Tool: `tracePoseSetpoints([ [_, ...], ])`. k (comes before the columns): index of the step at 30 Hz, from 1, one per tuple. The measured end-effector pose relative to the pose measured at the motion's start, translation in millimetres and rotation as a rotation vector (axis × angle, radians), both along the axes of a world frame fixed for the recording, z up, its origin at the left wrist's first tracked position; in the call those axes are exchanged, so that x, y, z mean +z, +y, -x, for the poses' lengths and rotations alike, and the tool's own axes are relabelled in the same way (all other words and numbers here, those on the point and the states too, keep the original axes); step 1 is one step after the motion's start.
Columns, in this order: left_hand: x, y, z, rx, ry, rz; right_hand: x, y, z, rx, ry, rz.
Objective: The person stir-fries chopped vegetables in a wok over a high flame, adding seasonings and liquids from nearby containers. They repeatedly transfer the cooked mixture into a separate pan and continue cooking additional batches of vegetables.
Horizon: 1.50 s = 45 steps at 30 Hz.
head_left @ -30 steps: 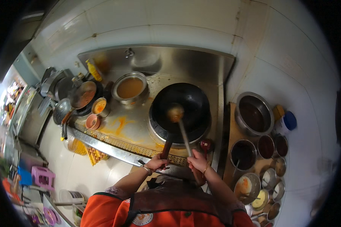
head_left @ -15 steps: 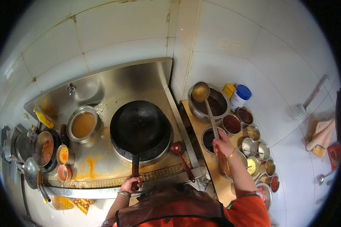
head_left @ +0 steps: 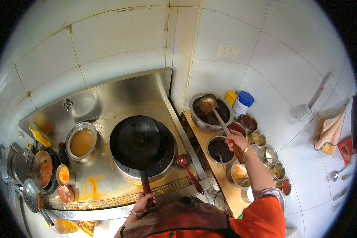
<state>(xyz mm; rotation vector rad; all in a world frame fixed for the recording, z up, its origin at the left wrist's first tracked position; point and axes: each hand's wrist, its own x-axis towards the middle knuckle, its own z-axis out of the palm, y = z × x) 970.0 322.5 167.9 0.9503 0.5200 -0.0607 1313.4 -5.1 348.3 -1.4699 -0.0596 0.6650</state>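
Note:
My left hand is closed round the wooden handle of a black wok, which rests on the stove burner and holds nothing but a dark sheen. In my right hand is the wooden handle of a long metal ladle. The ladle's bowl sits over the large steel pot of dark liquid, at its surface or just above; I cannot tell which. Below that handle stands a steel pot of dark sauce with a spoon in it.
Small seasoning bowls crowd the wooden side table, beside a blue-lidded tub. Left of the wok stands a pot of brown broth. A red spoon lies on the stove's right edge. Pans and a skimmer fill the far left.
The ladle's bowl has come down from above the large pot's rim to its dark liquid. My left hand stays on the wok handle. The view has shifted slightly.

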Motion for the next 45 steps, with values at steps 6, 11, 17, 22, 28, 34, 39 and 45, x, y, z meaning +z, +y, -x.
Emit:
tracePoseSetpoints([
  [6, -12.9, 11.0, 4.7, -0.046, -0.030, 0.114, 21.9, 32.8, 59.2, 0.076, 0.280, -0.271],
  [11, 8.9, 10.1, 4.5, -0.049, 0.053, 0.096, -18.7, 88.0, 117.7, 0.278, -0.057, 0.151],
  [17, 25.9, 2.1, 11.2, 0.143, -0.191, -1.343, -41.7, 142.0, 185.8, 0.162, -0.344, 0.218],
  [22, 123.2, -38.4, -14.7, -0.261, -0.327, -0.424, -66.1, 175.1, 207.2, 0.049, -0.889, 0.062],
  [28, 141.9, -33.1, -13.6, -0.276, -0.040, -0.406, -50.7, 65.8, 96.8, -0.100, -0.204, -0.010],
  [34, 159.9, -55.3, 5.8, -0.430, 0.349, -0.680, -134.4, -128.5, -59.7, -0.821, 0.179, -0.278],
  [39, 165.5, -102.4, -17.2, -0.431, 0.112, -0.510, -141.8, -156.3, -124.1, -0.749, 0.033, -0.140],
  [45, 146.4, -109.0, -35.9, -0.549, 0.374, -0.476, -146.3, -163.9, -147.9, -0.244, -0.796, 0.692],
])
